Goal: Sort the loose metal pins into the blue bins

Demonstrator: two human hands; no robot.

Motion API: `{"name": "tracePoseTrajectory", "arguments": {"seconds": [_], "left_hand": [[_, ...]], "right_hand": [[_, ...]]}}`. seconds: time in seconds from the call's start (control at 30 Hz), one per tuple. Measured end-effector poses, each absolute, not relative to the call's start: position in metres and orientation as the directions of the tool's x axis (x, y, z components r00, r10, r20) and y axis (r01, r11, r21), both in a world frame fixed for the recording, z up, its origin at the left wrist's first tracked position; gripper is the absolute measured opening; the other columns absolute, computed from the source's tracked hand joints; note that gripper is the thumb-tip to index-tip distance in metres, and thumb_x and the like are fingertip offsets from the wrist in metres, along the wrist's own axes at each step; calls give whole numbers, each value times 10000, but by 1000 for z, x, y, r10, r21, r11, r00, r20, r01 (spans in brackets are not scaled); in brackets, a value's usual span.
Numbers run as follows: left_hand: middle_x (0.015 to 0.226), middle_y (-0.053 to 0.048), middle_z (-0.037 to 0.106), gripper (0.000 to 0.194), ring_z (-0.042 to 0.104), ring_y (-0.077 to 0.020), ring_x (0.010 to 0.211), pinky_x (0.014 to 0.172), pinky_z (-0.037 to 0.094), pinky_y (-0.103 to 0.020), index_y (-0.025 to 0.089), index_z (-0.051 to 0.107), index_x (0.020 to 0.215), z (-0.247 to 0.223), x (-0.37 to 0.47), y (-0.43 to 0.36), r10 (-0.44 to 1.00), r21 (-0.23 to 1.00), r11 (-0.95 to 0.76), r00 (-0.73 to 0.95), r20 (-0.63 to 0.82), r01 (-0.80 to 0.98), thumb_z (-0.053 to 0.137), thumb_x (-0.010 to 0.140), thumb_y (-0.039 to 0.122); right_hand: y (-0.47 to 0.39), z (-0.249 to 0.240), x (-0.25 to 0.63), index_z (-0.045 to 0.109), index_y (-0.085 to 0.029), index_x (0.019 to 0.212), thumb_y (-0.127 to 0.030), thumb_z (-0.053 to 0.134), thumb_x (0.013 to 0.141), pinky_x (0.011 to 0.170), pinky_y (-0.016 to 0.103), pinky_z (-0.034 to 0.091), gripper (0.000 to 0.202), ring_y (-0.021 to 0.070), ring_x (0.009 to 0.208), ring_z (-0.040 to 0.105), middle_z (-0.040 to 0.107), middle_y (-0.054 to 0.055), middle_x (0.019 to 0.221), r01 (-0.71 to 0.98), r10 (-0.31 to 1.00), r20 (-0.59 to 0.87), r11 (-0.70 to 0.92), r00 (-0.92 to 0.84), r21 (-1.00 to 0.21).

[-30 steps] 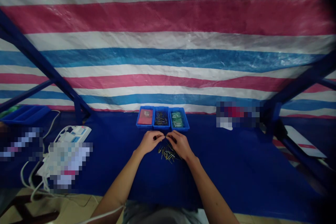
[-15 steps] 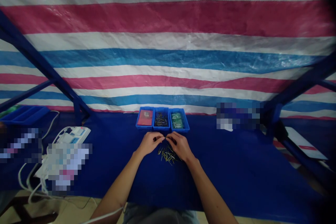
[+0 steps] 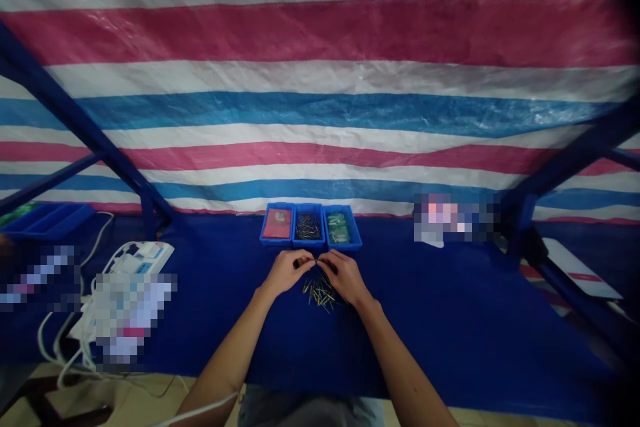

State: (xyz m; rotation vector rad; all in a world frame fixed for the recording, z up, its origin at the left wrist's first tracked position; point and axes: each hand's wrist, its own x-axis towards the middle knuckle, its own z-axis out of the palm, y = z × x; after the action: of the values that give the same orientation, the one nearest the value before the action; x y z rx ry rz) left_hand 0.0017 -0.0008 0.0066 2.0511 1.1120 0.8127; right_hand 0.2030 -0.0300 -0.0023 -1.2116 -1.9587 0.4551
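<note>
My left hand (image 3: 290,271) and my right hand (image 3: 343,273) meet at the fingertips over the blue table. Both are pinched round something too small to make out. Just below them lies a loose pile of thin metal pieces (image 3: 320,295), yellowish and silver, partly covered by my right hand. Beyond my hands three blue bins stand side by side. The left bin (image 3: 277,242) holds a reddish flat item, the middle bin (image 3: 308,242) dark thin pieces, and the right bin (image 3: 345,246) green and clear items.
On the left are a white power strip (image 3: 155,255) with white cables and a blue divided tray (image 3: 55,220). A white flat object (image 3: 580,270) is at the right. Blue frame bars slope at both sides before a striped sheet (image 3: 320,107).
Both hands keep their pinch, fingertips together, in nearly the same place. The view has shifted very slightly.
</note>
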Motion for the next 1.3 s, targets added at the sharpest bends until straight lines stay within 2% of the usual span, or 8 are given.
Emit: {"name": "tracePoseTrajectory", "arguments": {"seconds": [0.33,1.0,1.3], "left_hand": [[807,-28,725,288,576,-137,665,634,406,-223,168,750,928,10,1,-1,859,782,-432,470,204,449,568,948,390],[750,-31,706,359,549,-133,630,599,390,-226,155,744,851,10,1,-1,856,767,-437,478,196,469,522,966,413],[774,-10,712,277,554,-124,631,618,387,-221,176,745,906,9,1,-1,848,772,-451,485,214,448,567,951,384]], "right_hand": [[-30,-3,202,709,-233,1015,-334,510,1011,695,281,494,223,174,743,636,675,47,871,590,865,430,494,-259,-639],[-29,-5,203,709,-239,1027,-335,534,999,706,272,503,201,179,797,663,691,44,906,595,865,427,493,-261,-634],[-29,-4,203,711,-243,1018,-321,535,1001,725,278,500,193,180,795,660,692,41,899,600,864,424,496,-271,-628]]}}
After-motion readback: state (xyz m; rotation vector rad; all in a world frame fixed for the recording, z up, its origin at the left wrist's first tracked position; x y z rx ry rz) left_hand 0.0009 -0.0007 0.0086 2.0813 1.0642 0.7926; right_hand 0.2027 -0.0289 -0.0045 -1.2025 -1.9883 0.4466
